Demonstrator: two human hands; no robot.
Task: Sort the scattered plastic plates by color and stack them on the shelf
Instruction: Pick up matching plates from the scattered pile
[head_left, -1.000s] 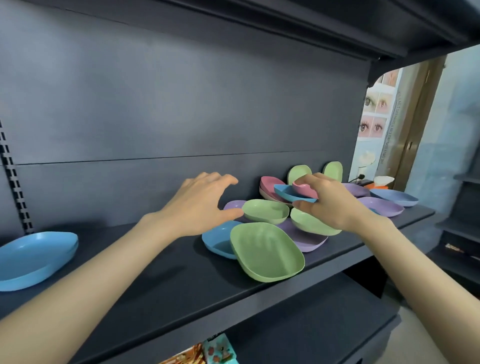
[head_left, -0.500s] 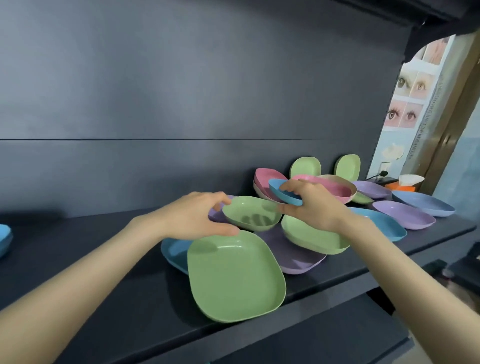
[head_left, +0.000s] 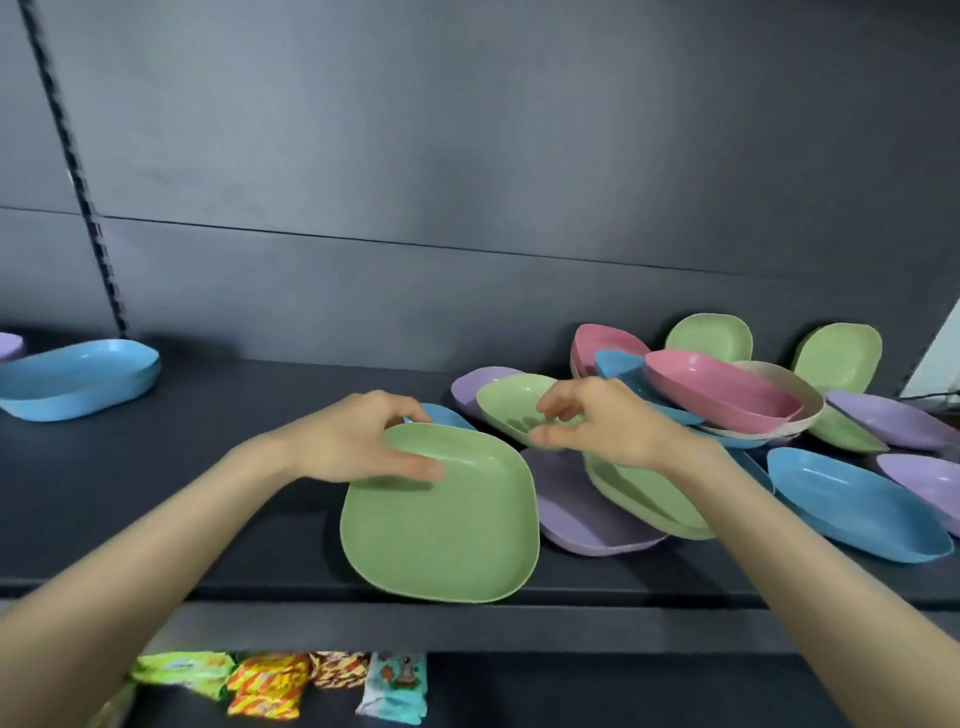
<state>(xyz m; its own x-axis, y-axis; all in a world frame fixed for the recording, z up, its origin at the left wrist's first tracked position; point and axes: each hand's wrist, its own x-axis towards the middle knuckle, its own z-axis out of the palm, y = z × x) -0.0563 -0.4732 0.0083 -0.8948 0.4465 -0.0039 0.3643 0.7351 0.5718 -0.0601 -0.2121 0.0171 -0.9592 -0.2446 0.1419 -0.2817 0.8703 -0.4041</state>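
Note:
A large green plate (head_left: 452, 525) lies at the front edge of the dark shelf (head_left: 208, 493). My left hand (head_left: 358, 441) grips its far left rim, thumb on the inside and fingers curled behind. Just behind it a smaller green plate (head_left: 511, 402) rests tilted on a purple plate (head_left: 480, 379). My right hand (head_left: 597, 423) pinches that smaller plate's right rim between thumb and fingers. A blue plate (head_left: 447, 415) peeks out behind the large green one. Another green plate (head_left: 639, 499) lies under my right wrist on a flat purple plate (head_left: 582, 519).
Blue plates (head_left: 78, 379) are stacked at the far left, beside a purple one (head_left: 8, 345). To the right is a jumble of pink (head_left: 711, 384), blue (head_left: 852, 504), purple (head_left: 893, 421) and green (head_left: 836, 356) plates. Snack packets (head_left: 265, 680) lie on the shelf below.
My right hand has let go of the blue plate and moved to the smaller green plate's rim. My left hand has dropped onto the large green plate's rim. The view swung left.

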